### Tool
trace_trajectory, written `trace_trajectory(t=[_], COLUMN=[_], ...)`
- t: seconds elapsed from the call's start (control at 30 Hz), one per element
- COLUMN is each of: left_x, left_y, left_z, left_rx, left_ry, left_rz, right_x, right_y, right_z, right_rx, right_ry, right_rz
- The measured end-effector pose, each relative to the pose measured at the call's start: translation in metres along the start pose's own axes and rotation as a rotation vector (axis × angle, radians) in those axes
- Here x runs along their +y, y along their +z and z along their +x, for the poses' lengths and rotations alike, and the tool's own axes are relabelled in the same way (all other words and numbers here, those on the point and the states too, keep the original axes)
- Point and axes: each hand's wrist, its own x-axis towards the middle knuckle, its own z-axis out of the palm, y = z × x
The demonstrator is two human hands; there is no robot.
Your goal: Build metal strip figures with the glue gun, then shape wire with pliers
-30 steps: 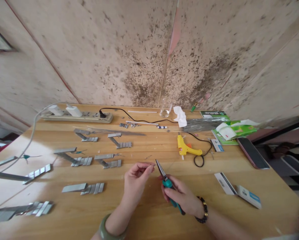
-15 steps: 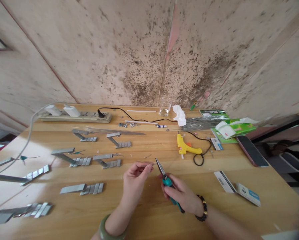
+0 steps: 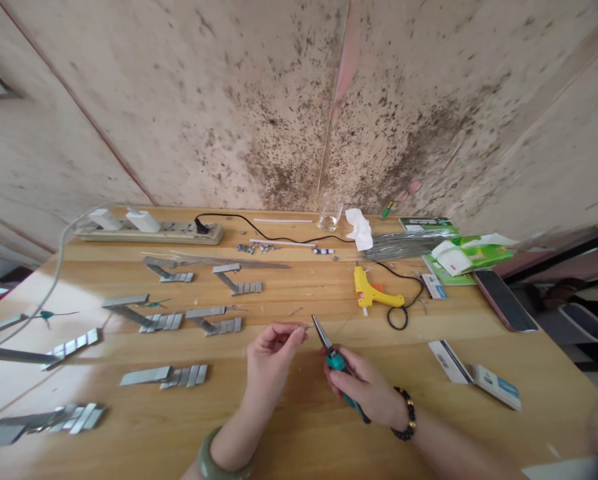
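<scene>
My right hand (image 3: 361, 385) is wrapped round the handles of needle-nose pliers (image 3: 335, 360) with teal and black grips. Their pointed jaws look closed and aim up and to the left. Thumb and fingertips of my left hand (image 3: 273, 357) pinch something thin, perhaps a piece of wire (image 3: 309, 327), whose short end sticks out toward the plier tips. Most of it is hidden by the fingers. To the left of my hands stand several small grey bent pieces with ridged feet, among them one grey piece (image 3: 186, 376) nearest my left wrist.
A yellow glue gun (image 3: 376, 293) lies beyond my right hand, its black cord looping beside it. Farther back are a bundle of thin wires (image 3: 403, 245), a glass (image 3: 330, 217) and a power strip (image 3: 169, 232). At right lie a phone (image 3: 505, 301) and an opened small box (image 3: 496, 387).
The pliers and my right hand have shifted very slightly. My left hand keeps its pinch in nearly the same place.
</scene>
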Motion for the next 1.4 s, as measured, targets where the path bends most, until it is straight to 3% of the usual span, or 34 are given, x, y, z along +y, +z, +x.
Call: trace_trajectory(t=[0.9,1.4], left_x=[0.0003,0.0023], left_y=[0.0006,0.0028], left_z=[-0.0012,-0.0022], left_rx=[0.01,0.023], left_ry=[0.012,0.017], left_rz=[0.006,0.031], right_x=[0.0066,0.0048], right_y=[-0.0027,-0.005], right_z=[0.0003,-0.0026], right_rx=[0.004,0.047], right_ry=[-0.011,-0.038], right_rz=[-0.031,-0.154])
